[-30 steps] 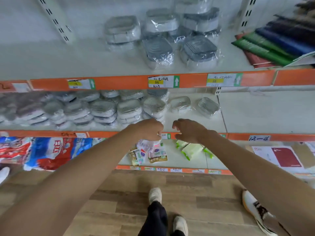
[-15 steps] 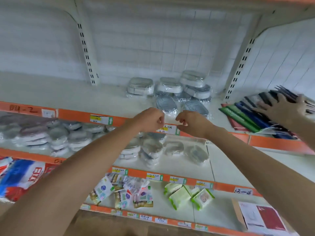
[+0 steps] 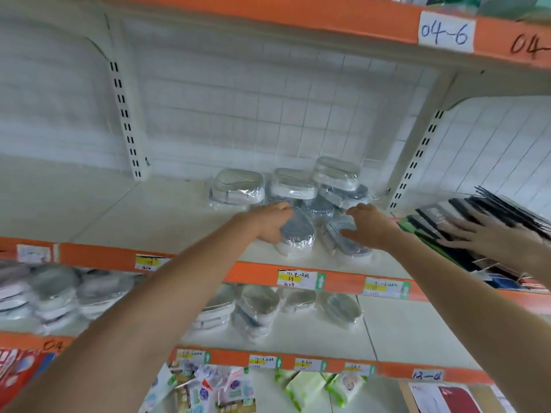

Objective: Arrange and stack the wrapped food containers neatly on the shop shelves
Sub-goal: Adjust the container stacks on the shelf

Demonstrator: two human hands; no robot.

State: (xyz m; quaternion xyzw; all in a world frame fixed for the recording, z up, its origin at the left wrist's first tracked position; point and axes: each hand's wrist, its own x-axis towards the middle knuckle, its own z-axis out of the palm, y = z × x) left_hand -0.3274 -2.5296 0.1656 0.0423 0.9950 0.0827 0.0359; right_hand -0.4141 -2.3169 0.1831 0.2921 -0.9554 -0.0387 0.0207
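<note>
Several plastic-wrapped food containers lie clustered on the upper white shelf (image 3: 143, 210). Three stand at the back: a left one (image 3: 238, 186), a middle one (image 3: 293, 183) and a stacked right one (image 3: 337, 172). My left hand (image 3: 268, 225) grips the left side of a front grey-lidded container (image 3: 298, 238). A second front container (image 3: 351, 247) sits between the thumb and fingers of my right hand (image 3: 371, 228). More wrapped containers (image 3: 259, 308) are piled on the shelf below.
Another person's hand (image 3: 492, 239) rests on a slanted row of notebooks (image 3: 441, 216) at the right. Orange shelf edges carry price tags (image 3: 298, 278). A slotted upright (image 3: 125, 114) stands at the back left. Snack packets (image 3: 205, 389) fill the bottom shelf.
My view has risen to the upper shelf. Both hands have reached forward from the shelf edge and taken hold of the two front containers.
</note>
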